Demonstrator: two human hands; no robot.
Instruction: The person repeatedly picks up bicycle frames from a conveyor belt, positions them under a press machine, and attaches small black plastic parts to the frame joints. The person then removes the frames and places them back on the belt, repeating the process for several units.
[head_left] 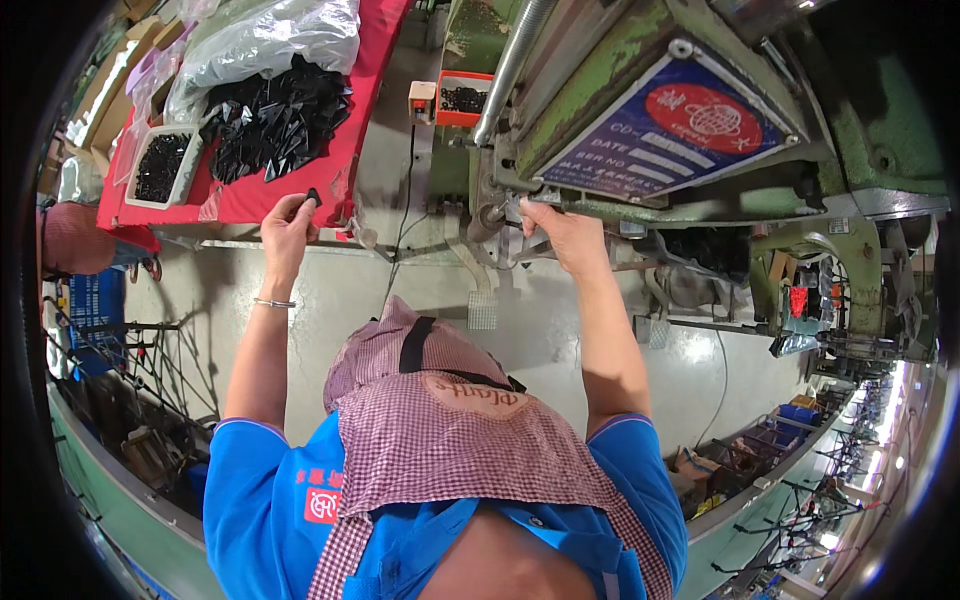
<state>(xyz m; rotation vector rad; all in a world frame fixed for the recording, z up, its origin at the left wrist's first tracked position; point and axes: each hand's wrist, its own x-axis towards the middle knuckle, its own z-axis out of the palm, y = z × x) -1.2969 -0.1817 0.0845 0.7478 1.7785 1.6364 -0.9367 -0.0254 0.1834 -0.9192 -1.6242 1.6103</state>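
Note:
My left hand is raised at the front edge of a red-covered table. Its thumb and fingers pinch a small black piece. Beyond it on the table lies a heap of flat, shiny black pieces. A white tray of small black parts stands to the left of that heap. My right hand is at the green machine, fingers pinched together close to its metal tool post. Whatever those fingers hold, if anything, is too small to make out.
A clear plastic bag rests behind the heap. An orange-red bin of black rings sits beside the machine. A foot pedal is on the floor below. At the left edge, a blue crate stands near cardboard boxes.

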